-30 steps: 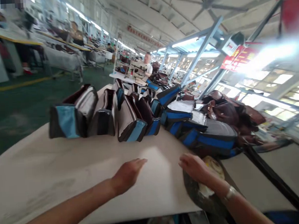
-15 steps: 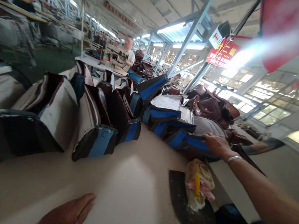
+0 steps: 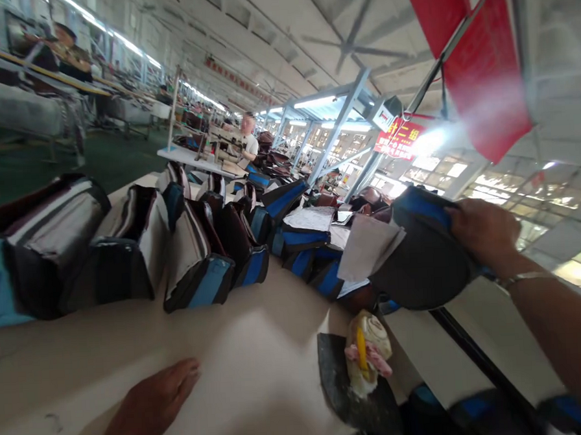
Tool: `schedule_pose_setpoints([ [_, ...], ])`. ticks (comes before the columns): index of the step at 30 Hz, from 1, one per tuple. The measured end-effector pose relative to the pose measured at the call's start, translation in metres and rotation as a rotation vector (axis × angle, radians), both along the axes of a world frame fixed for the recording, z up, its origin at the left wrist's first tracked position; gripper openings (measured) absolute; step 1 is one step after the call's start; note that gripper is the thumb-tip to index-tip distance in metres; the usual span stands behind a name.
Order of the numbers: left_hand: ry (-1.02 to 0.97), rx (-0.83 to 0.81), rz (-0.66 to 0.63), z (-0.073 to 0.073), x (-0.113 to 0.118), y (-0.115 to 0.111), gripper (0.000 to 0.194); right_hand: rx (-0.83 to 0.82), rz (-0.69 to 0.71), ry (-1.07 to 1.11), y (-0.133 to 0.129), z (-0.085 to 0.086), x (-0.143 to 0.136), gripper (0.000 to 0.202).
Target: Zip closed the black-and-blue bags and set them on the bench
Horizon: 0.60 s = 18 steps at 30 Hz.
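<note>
- Your right hand (image 3: 488, 230) is raised at the right, fingers clamped on the upper edge of a grey-and-blue bag piece (image 3: 422, 266). The thumb's exact hold is hidden.
- That bag piece hangs tilted in the air, rounded grey face toward you, in front of the right end of a stack of blue-banded pieces (image 3: 299, 238). A pale sheet (image 3: 365, 246) juts from its left side; whether it is attached, you cannot tell.
- Your left hand (image 3: 147, 403) is over the near left part of the pale table (image 3: 249, 356), fingers stretched out and close together, with nothing seen in it. Whether it touches the surface is unclear.
- Judging how far along things are: one piece is picked up but not yet set down; several others lie stacked, unhandled.
- To the left, a row of open bag bodies (image 3: 209, 283) stands on the table, blue or dark ends facing you. Whether these are finished, you cannot tell.
- Between your hands, nearer the right, a dark pad (image 3: 335, 384) carries a bundle with a yellow strip (image 3: 362, 350) and pink cloth (image 3: 380, 361).
- Beyond, a co-worker (image 3: 251, 145) sits near a sewing machine.
</note>
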<state>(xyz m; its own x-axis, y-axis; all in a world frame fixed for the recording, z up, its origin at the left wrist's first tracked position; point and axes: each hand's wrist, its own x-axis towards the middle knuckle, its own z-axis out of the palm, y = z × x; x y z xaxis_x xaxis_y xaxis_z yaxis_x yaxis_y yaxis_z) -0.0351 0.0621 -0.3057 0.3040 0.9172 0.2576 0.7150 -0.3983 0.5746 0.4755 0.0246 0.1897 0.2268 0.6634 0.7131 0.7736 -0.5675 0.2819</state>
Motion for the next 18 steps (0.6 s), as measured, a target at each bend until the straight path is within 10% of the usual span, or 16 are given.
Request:
schedule_pose_setpoints([
  [4,-0.209,0.012,0.033,0.048,0.01,-0.019,0.038,0.155,0.115,0.067,-0.07,0.03,-0.042,0.05],
  [7,-0.392,0.146,0.073,0.134,0.027,-0.044,0.044,0.231,0.222,0.206,-0.111,0.002,-0.074,0.046],
  [12,-0.471,0.51,-0.184,0.28,0.056,-0.08,0.042,0.317,0.398,0.555,-0.146,-0.14,-0.139,0.051],
  [15,-0.367,0.365,-0.394,0.301,0.07,-0.088,0.04,0.363,0.469,0.765,-0.158,-0.236,-0.177,0.052],
  [18,-0.26,0.138,-0.604,0.282,0.078,-0.091,0.037,0.432,0.535,0.943,-0.172,-0.302,-0.201,0.05],
])
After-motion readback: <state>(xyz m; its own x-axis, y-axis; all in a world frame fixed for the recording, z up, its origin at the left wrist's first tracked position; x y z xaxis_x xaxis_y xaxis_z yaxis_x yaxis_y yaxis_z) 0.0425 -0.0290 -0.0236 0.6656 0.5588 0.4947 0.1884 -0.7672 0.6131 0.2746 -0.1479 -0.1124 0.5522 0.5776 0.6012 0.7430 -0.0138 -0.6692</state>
